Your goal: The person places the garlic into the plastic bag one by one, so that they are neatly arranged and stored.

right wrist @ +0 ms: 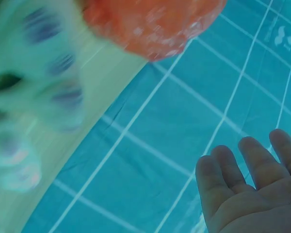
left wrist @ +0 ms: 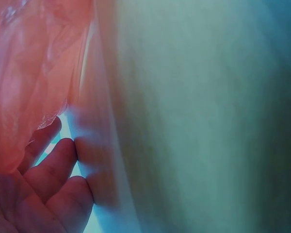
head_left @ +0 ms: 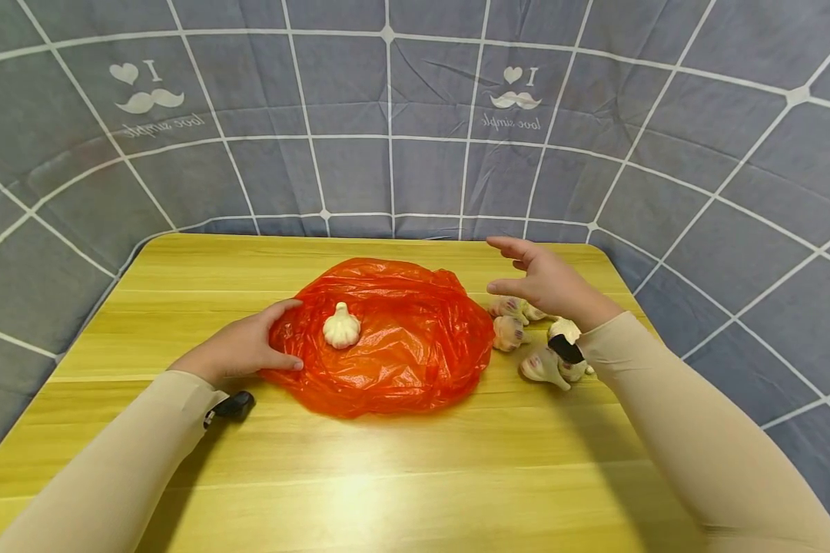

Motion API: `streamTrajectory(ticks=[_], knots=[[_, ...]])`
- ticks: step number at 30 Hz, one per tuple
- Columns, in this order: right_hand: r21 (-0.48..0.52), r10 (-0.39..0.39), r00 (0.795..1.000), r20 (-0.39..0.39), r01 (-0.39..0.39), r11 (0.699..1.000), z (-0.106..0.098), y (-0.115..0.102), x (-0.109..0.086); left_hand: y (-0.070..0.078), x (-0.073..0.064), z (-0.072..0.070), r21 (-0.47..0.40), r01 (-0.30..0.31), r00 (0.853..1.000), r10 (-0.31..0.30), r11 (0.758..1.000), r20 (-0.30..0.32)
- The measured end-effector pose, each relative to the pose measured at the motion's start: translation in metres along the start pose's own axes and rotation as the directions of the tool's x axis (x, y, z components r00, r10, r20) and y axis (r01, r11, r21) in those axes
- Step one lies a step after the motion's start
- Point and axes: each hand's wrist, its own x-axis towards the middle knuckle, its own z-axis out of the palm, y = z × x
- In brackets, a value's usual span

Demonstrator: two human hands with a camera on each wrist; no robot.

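A red plastic bag (head_left: pixel 394 349) lies spread on the table with its rim bunched up around it. One white garlic bulb (head_left: pixel 342 327) sits on the left part of the bag, stem pointing up. My left hand (head_left: pixel 249 342) touches the bag's left edge, thumb and fingers apart. In the left wrist view the fingers (left wrist: pixel 63 162) are loosely bent beside the red plastic (left wrist: pixel 34 73); the thumb is hidden there. Raised above several garlic bulbs (head_left: pixel 508 332) to the right of the bag, my right hand (head_left: pixel 546 280) has its fingers extended and holds nothing.
The wooden table (head_left: pixel 401 480) ends at the back against a grey-blue cloth (head_left: pixel 422 100) with white grid lines, which also rises at both sides. Black straps (head_left: pixel 232 406) are worn at both wrists. My right sleeve (head_left: pixel 692 430) covers part of the table's right side.
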Motion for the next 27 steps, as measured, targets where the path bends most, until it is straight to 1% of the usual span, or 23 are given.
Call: streamTrajectory(ticks=[9,12,15,21,27], knots=[[-0.076,0.051,0.998,-0.035,-0.053,0.996,-0.027,0.039,-0.026,-0.001,-0.001,0.0,-0.01,-0.012,1.0,0.012,1.0,-0.009],[-0.103,0.074,0.996,-0.04,-0.078,0.992,-0.036,0.054,-0.036,-0.002,-0.001,0.001,-0.003,-0.013,1.0,0.013,1.0,-0.012],[-0.138,0.103,0.994,-0.032,-0.106,0.985,-0.044,0.069,-0.047,-0.003,-0.001,0.002,-0.015,-0.01,1.0,0.01,1.0,-0.01],[-0.178,0.15,0.989,-0.017,-0.151,0.972,-0.053,0.098,-0.066,-0.003,-0.002,0.003,-0.023,-0.007,1.0,0.007,1.0,-0.009],[-0.178,0.193,0.981,0.0,-0.19,0.966,-0.059,0.124,-0.084,-0.003,-0.001,0.005,-0.041,0.001,1.0,-0.001,0.999,-0.005]])
